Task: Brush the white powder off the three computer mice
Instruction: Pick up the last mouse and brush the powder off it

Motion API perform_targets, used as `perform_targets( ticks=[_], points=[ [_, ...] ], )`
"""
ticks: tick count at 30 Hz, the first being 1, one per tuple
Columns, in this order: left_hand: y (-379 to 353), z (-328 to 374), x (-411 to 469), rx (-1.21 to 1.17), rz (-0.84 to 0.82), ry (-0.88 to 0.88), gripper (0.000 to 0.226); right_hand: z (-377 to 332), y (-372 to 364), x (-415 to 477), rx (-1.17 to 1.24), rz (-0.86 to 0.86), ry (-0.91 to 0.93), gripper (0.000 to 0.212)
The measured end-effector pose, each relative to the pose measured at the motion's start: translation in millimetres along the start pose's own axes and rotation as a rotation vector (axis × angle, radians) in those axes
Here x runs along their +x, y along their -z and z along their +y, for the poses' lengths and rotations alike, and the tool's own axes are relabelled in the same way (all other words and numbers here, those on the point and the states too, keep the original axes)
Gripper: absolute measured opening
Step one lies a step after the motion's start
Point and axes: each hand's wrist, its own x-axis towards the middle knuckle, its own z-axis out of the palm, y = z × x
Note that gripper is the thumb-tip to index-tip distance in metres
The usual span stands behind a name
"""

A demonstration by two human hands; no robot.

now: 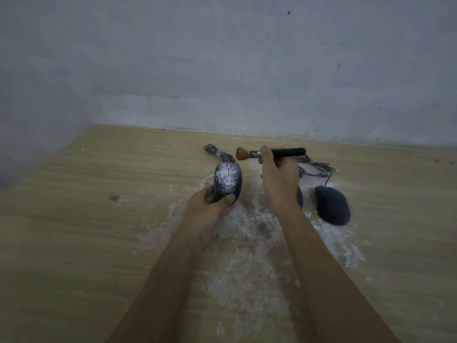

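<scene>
Mouse (227, 183) with white powder thick across its back, near the middle of the table (99, 219), toward the far edge. Sits in the left hand (207, 209), clasped round its near end by thumb and curled fingers, probably to steady it and turn the dusty top toward the bristles. Just beyond and to its right, brush (269, 153), pinched near the ferrule by the right hand (279, 179) and held roughly level, bristles (241, 153) above the mouse's far end and not touching it. Looks poised for a stroke.

Behind that wrist, second mouse (300, 196), mostly hidden. Further right, third mouse (332, 205), dark and seemingly clean, flat on the table. Loose powder (247, 219) smeared over the wood between them and toward the near edge. Cables (316, 167) bunched by the far edge, under the grey wall.
</scene>
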Motion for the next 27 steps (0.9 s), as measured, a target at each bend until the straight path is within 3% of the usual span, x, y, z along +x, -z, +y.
perform_targets(
  ticks=[6,12,27],
  points=[
    [4,8,-2,-0.174,-0.118,0.118,0.049,8,-1,16,-0.094,-0.092,0.039,0.029],
    [11,10,0,-0.205,-0.22,0.164,0.055,12,1,23,-0.091,-0.072,0.056,0.031],
    [12,8,0,-0.154,-0.255,0.12,0.062,11,0,27,-0.146,-0.126,0.192,0.021]
  ],
)
